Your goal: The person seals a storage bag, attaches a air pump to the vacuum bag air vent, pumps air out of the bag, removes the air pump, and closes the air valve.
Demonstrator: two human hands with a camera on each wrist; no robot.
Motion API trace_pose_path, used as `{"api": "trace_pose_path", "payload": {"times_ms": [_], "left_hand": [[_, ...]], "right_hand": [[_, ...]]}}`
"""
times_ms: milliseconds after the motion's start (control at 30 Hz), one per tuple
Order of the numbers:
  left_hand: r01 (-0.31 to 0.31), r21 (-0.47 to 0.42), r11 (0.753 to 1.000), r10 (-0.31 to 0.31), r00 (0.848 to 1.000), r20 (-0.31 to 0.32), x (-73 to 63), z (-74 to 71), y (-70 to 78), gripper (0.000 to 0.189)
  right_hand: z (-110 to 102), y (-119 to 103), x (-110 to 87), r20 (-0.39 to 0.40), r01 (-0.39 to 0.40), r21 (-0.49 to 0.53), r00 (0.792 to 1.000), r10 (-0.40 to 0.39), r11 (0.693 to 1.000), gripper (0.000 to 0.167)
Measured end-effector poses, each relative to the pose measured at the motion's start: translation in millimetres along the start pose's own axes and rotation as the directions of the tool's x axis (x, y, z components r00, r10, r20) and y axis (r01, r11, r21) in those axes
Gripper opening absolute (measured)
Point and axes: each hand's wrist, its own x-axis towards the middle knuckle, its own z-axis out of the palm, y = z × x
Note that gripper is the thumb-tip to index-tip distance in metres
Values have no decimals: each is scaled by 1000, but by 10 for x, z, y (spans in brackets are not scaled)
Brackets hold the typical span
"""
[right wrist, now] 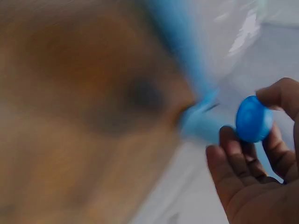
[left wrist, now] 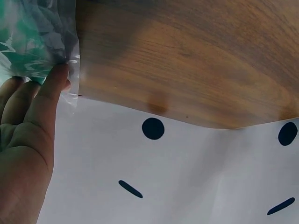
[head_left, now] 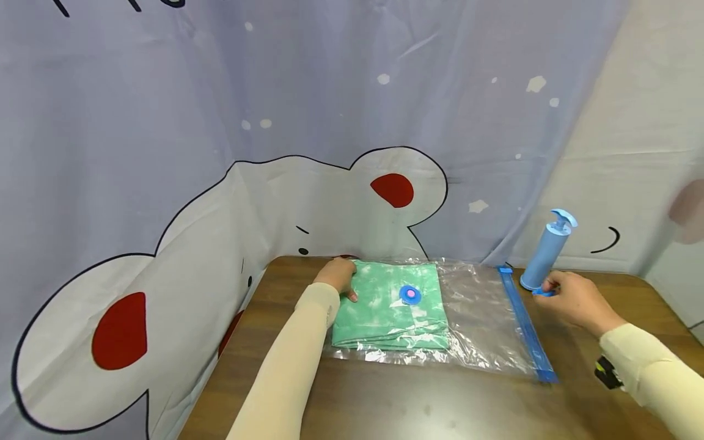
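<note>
A clear plastic storage bag (head_left: 478, 318) lies flat on the table, with a folded green cloth (head_left: 374, 311) inside its left part. On the bag over the cloth is a round blue valve (head_left: 410, 295) with a pink centre. My left hand (head_left: 337, 276) rests on the bag's far left corner, fingers extended over its edge. Between thumb and fingers, my right hand (head_left: 577, 299) pinches a round blue cap (right wrist: 253, 119), held near the base of a blue hand pump (head_left: 543, 258). The pump stands upright, leaning slightly in the head view.
A blue zip strip (head_left: 525, 327) with a slider (head_left: 505, 269) at its far end runs along the bag's right side. Behind the wooden table (head_left: 385, 397) hangs a printed curtain (head_left: 330, 91), close to its far edge.
</note>
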Motion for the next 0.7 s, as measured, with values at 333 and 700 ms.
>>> {"api": "trace_pose_path", "payload": {"times_ms": [333,700], "left_hand": [[0,-31,1000,1,1000,31,33,56,26,88],[-6,-11,1000,6,1000,-4,215,134,-85,87]], "right_hand": [[98,640,-432,143,-46,-110,988,61,993,33],[-225,605,90,249,-270,107,939,237,957,95]]}}
